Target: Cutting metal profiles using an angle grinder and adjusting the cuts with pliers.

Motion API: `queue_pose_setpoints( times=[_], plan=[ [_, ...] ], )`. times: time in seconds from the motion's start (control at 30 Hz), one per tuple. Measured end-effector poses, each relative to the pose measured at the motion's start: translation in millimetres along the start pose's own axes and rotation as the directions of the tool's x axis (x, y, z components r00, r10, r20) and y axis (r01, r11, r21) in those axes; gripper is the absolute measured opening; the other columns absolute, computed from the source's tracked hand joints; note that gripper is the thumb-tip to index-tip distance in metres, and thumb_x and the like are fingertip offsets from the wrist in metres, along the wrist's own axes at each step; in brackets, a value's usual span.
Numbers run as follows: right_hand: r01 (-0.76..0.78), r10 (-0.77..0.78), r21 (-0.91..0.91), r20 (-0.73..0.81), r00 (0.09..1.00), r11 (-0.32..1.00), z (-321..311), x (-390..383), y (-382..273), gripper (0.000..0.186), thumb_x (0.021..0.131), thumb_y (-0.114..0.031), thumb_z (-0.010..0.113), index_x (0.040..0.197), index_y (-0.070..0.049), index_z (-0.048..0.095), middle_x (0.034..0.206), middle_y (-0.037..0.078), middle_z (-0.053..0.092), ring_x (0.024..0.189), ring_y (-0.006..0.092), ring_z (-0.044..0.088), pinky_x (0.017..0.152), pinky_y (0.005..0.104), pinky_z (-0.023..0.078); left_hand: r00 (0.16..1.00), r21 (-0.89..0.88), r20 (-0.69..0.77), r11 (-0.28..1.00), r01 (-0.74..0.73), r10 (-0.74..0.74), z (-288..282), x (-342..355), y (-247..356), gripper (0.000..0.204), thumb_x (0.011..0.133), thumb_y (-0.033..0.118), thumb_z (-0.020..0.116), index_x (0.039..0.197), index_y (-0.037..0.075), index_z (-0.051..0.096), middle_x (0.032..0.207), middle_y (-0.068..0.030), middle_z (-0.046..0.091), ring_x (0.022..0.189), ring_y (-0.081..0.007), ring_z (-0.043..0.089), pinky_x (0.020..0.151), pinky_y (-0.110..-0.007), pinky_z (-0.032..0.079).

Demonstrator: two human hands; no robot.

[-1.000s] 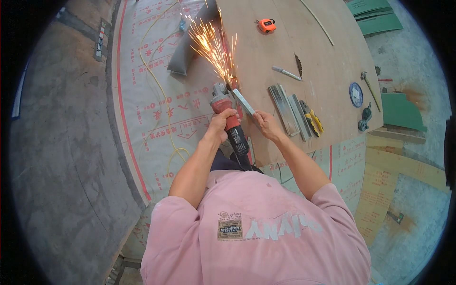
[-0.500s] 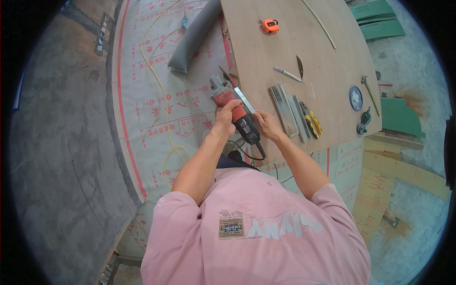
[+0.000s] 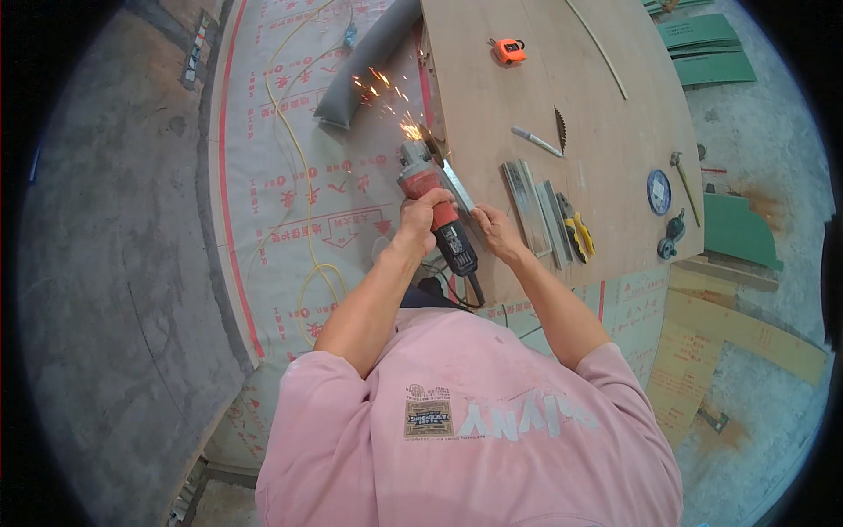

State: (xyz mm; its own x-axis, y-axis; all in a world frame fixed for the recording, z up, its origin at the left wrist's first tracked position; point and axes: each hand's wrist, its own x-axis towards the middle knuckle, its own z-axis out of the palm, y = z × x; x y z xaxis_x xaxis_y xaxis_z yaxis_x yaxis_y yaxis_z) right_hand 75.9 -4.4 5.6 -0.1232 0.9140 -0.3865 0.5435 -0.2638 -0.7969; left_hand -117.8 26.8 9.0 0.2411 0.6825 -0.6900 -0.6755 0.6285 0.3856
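The left hand is wrapped around the red-and-black angle grinder, while the right hand grips the near end of a slim metal strip along the tabletop's left edge. Half a second ago there were no sparks; now a small burst flies from the grinder's head, suggesting the disc is biting metal again, though the exact contact is hard to make out. Farther right on the tabletop lie more metal strips, yellow-handled pliers, and, beyond, an orange tape measure.
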Motion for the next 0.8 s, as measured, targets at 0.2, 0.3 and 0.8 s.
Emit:
queue_pose_setpoints(
  times=[0.2, 0.3, 0.8],
  plan=[
    [-0.039, 0.039, 0.013, -0.005, 0.999, 0.999, 1.9, -1.7, -4.1, 0.033, 0.106, -0.031, 0.051, 0.107, -0.001, 0.066, 0.083, 0.013, 0.063, 0.081, 0.0241, 0.059, 0.079, 0.0373, 0.048, 0.989, 0.001, -0.025, 0.989, -0.145, 0.145, 5.3, -4.8, -0.4, 0.02, 0.079, 0.008, 0.076, 0.095, 0.003, 0.064, 0.083, -0.0062, 0.066, 0.073, -0.0189, 0.066, 0.068, -0.035, 0.057],
    [-0.069, 0.069, 0.027, 0.026, 0.997, 0.997, -2.7, -2.7, -9.6, 0.033, 0.106, -0.03, 0.051, 0.108, -0.001, 0.066, 0.086, 0.014, 0.065, 0.084, 0.0225, 0.061, 0.08, 0.0371, 0.048, 0.987, -0.035, -0.031, 0.986, -0.162, 0.161, 6.6, -1.1, -0.8, 0.022, 0.078, 0.008, 0.077, 0.096, 0.004, 0.064, 0.085, -0.005, 0.066, 0.074, -0.0184, 0.065, 0.07, -0.035, 0.056],
    [-0.07, 0.069, 0.069, 0.006, 0.998, 0.995, 1.8, -1.3, 2.4, 0.034, 0.106, -0.03, 0.051, 0.108, 0.0, 0.066, 0.09, 0.013, 0.067, 0.087, 0.0209, 0.061, 0.083, 0.0346, 0.048, 0.989, -0.068, -0.009, 0.987, -0.147, 0.146, 0.4, 7.8, -10.1, 0.023, 0.078, 0.008, 0.077, 0.096, 0.006, 0.063, 0.085, -0.0028, 0.064, 0.072, -0.0175, 0.064, 0.067, -0.035, 0.057]
  ],
)
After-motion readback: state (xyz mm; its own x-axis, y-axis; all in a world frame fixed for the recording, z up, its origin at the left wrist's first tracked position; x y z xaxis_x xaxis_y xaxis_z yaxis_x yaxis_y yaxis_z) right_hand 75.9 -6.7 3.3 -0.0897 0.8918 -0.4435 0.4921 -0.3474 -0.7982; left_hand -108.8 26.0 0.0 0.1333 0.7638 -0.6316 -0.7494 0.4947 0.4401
